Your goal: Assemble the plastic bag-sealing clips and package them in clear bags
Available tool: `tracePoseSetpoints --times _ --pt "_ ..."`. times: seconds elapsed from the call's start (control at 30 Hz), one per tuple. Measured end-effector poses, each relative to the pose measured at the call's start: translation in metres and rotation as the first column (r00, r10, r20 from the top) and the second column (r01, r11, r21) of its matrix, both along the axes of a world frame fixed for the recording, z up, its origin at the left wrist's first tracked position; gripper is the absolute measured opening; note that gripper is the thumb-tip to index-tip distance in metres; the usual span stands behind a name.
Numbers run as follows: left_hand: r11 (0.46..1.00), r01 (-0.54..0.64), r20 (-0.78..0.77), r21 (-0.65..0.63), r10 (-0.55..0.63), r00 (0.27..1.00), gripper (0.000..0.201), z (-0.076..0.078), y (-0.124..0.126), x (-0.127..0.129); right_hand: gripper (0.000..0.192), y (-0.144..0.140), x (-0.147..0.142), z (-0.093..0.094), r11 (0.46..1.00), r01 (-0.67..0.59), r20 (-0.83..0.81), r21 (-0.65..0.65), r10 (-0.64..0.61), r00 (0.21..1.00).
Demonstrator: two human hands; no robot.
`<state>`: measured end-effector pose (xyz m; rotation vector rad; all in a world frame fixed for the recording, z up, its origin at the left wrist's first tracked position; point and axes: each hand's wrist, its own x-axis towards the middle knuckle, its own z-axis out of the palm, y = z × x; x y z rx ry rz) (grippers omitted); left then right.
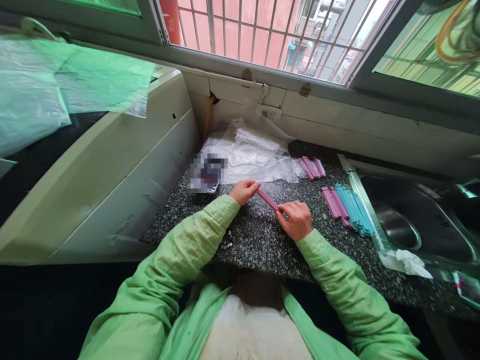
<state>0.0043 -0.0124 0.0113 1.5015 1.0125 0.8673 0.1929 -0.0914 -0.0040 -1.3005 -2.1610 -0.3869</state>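
A slim pink plastic strip (268,200) is held slantwise above the dark speckled counter. My left hand (244,191) pinches its upper left end, and my right hand (295,218) grips the lower right end between thumb and fingers. To the right lie more pink strips (333,204) beside a row of several teal strips (354,210). Farther back, another small group of pink strips (311,168) rests by the clear plastic bags (258,150). A few tiny shiny bits (229,244) sit on the counter below my left hand; they are too small to name.
A blurred-out object (207,172) lies left of the bags. The pale side of a stove (150,185) rises at the left, with plastic sheeting over it. At the right are a dark sink (446,215), a crumpled white tissue (414,263) and a phone-like item (468,289).
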Motion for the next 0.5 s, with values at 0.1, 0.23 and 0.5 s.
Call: tracePoseSetpoints --times 0.1,0.23,0.5 --pt "1.0 0.022 0.01 -0.003 -0.022 1.0 0.049 -0.001 0.0002 -0.0007 0.009 -0.0011 -0.0015 0.002 1.0 0.014 -0.018 0.009 -0.014 1.0" --pt "0.998 0.033 -0.034 0.048 -0.031 0.999 0.05 0.0004 -0.0016 -0.0007 0.008 -0.002 -0.0033 0.0045 0.998 0.044 -0.036 0.035 -0.042 0.998" --pt "0.998 0.024 -0.02 0.055 -0.023 1.0 0.046 0.0056 -0.0077 0.003 0.007 -0.0023 -0.0052 0.0044 0.996 0.049 -0.024 0.07 -0.047 0.999"
